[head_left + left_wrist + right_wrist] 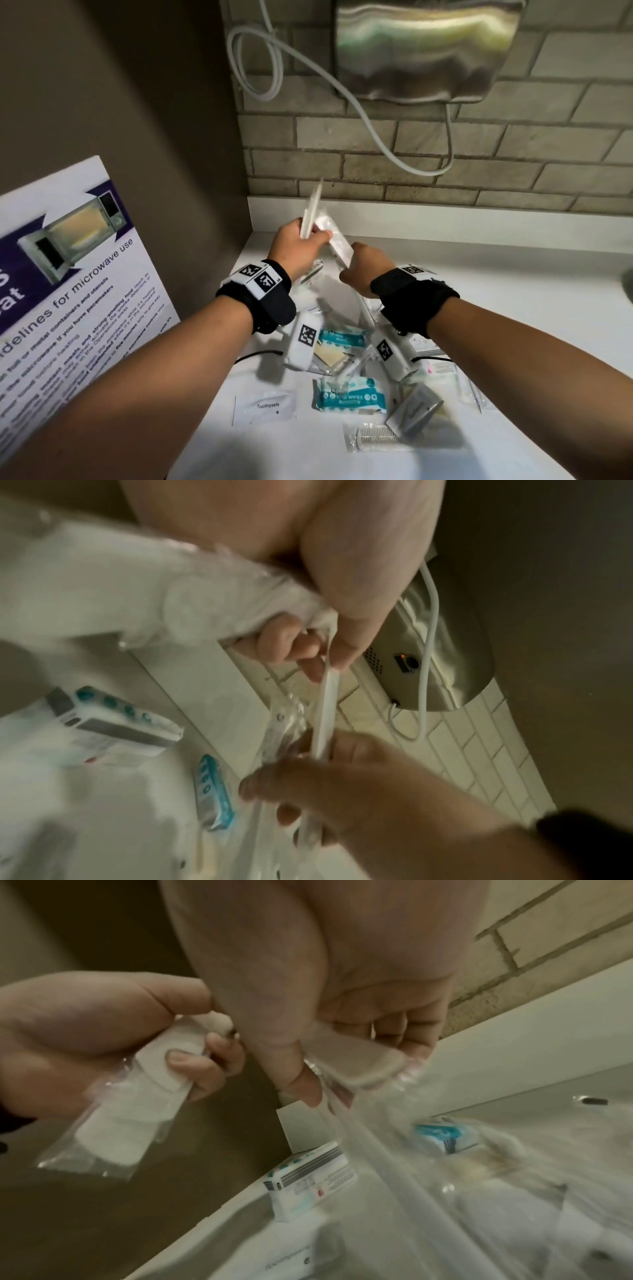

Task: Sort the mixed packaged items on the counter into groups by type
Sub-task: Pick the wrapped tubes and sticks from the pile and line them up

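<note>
Your left hand point(297, 247) pinches two clear sachets at once: a flat one holding white pads point(137, 1110) and a slim one with a long white stick-like item point(312, 209), fingers point(186, 1060) curled over the film. Your right hand point(364, 270) pinches the lower end of a long clear sleeve point(394, 1164) between thumb and forefinger; what it contains cannot be told. All three are held above the back of the white counter point(513, 308), clear of the pile.

Expect these packets to be very light, limp and slick. The film creases and slides, so grip the sealed edge or the stiff contents, not the loose middle.

The unsorted pile lies below your wrists: soft teal-and-white wipes packs point(351, 394), a flat white toothpaste sachet point(265, 406), a bagged comb point(371, 437) and a small rigid grey box point(416, 413).
</note>
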{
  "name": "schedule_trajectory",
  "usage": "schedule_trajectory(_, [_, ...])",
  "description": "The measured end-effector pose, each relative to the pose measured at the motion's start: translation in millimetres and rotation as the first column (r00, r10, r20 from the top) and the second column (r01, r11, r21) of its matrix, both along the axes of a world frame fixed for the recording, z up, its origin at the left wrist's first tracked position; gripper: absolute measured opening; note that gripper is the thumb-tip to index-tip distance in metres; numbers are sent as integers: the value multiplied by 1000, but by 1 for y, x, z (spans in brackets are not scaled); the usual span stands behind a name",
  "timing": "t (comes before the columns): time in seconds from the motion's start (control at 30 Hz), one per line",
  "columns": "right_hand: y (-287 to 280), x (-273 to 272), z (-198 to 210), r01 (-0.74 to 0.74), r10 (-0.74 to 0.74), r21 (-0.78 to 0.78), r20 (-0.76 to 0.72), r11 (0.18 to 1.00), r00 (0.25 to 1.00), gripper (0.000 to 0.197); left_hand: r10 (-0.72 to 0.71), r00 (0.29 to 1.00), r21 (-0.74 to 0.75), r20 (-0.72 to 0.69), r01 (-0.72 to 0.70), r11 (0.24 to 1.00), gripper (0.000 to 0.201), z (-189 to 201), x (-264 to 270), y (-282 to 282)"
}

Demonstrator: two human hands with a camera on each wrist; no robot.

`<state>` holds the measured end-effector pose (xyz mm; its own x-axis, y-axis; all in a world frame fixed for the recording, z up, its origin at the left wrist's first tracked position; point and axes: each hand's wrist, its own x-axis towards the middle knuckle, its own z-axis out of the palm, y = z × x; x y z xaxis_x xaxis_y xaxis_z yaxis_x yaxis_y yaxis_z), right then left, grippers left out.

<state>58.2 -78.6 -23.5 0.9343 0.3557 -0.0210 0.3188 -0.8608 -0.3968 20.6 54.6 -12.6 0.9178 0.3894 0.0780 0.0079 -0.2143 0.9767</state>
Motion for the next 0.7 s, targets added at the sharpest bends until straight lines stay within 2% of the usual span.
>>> schedule_trajectory(0.13, [-11, 4, -1, 5, -5, 8, -9, 1000, 1000, 39, 131, 983, -132, 129, -114, 985, 13, 18, 2, 15])
schedule_trajectory(0.3, [-27, 15, 8, 140, -131, 205, -56, 969, 990, 29, 225, 954, -235, 200, -176, 956, 14, 33, -7, 26])
schedule_trajectory(0.4, [-36, 19, 18, 254, -234, 393, -99, 884, 967, 25, 149, 976, -216, 161, -112, 970, 11, 21, -11, 31])
schedule_trajectory(0.47, [-41, 17, 25, 299, -271, 529, -132, 794, 954, 18, 40, 998, -94, 55, -35, 995, 11, 8, -17, 28])
schedule_trajectory(0.5, [-43, 15, 26, 312, -287, 553, -135, 772, 948, 17, -5, 1000, -33, -3, 5, 999, 19, 0, -21, 25])
schedule_trajectory(0.53, [-46, 10, 26, 326, -300, 536, -137, 779, 944, 19, -42, 998, 5, -50, 42, 999, 26, -7, -25, 21])
schedule_trajectory(0.6, [-49, -2, 22, 328, -290, 411, -152, 851, 945, 28, -101, 990, 14, -93, 103, 995, 31, -14, -35, 12])
schedule_trajectory(0.7, [-53, -26, -8, 285, -253, 108, -242, 953, 937, 46, -152, 984, -25, -97, 150, 988, 22, -16, -48, 1])
